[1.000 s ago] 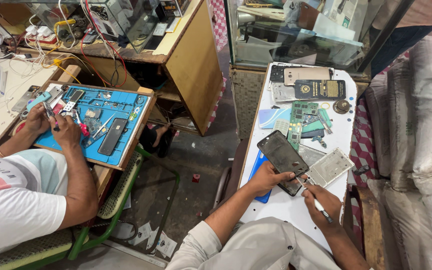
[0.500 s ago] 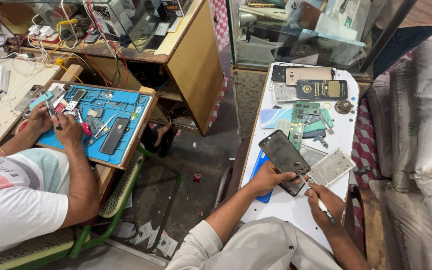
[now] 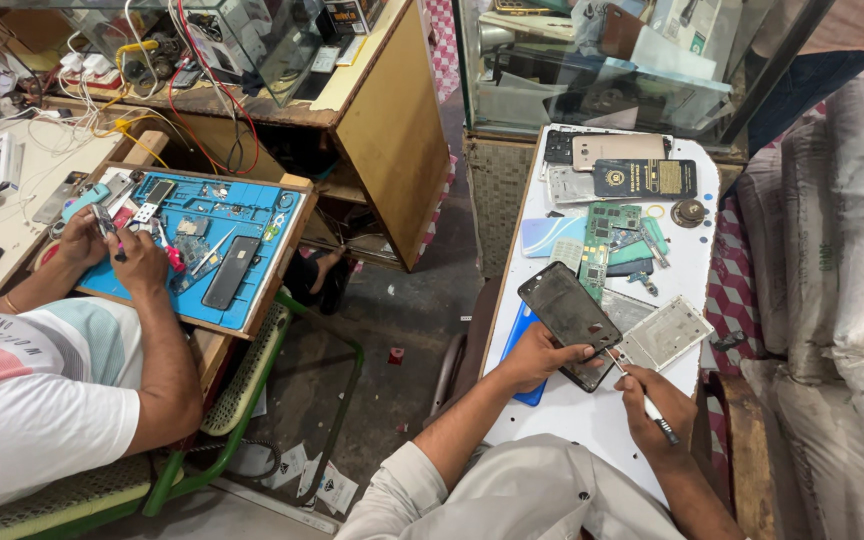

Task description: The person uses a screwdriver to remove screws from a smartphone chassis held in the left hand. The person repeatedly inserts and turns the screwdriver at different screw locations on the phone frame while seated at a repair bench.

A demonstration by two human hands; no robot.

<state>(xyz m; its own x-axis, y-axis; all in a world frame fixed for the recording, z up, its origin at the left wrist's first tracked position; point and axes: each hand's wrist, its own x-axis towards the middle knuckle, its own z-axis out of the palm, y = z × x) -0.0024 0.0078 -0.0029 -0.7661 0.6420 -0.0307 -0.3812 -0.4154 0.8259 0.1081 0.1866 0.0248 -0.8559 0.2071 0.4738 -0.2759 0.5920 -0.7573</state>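
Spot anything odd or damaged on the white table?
Nothing spilled. The phone in the left hand lies askew, and the right hand holds a thin tool at its lower edge. Loose parts lie scattered: a green circuit board and a bare metal frame. Cracks cannot be told.

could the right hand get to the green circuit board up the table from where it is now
Probably yes. The right hand holds a thin tool at the dark phone, and the green circuit board lies just beyond on the same white table. Only flat loose parts lie between, nothing tall.
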